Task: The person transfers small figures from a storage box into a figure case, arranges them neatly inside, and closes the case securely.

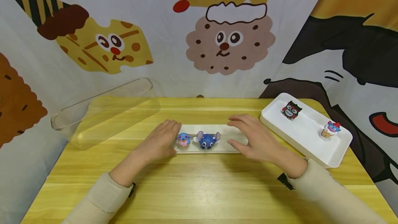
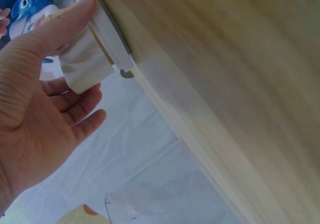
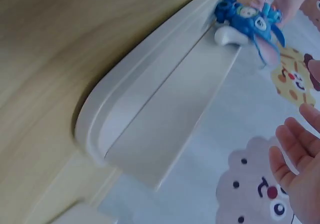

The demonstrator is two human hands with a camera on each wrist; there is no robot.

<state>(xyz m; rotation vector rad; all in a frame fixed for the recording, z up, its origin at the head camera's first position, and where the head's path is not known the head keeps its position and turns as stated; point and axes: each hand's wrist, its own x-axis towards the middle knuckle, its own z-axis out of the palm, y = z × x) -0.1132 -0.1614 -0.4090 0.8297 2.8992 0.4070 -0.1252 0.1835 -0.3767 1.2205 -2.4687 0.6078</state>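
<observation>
While a clear plastic cover (image 1: 107,114) lies at an angle at the back left of the wood-grain table (image 1: 199,189), the left hand (image 1: 161,139) grips the left end of a long white display base (image 1: 229,145). From the head, only the back of this hand is seen; the left wrist view shows the thumb pressed along the front edge and the other fingers bent around the end of a raised white block. Next on the base, just beside this hand, is a small blue figurine (image 1: 183,140) with pinkish glasses, and to its right a larger blue Stitch figurine (image 1: 207,141) with big ears. Further right, the right hand (image 1: 258,140) has its thumb and fingers spread apart and holds nothing. In the head view it seems to be over the base, but the right wrist view shows a gap between them, and also the step and the rounded end of the base. At the far right, a white tray (image 1: 306,127) carries a red and black owl figure (image 1: 291,110) and, well apart, an ice-cream-cone figurine (image 1: 330,130).
</observation>
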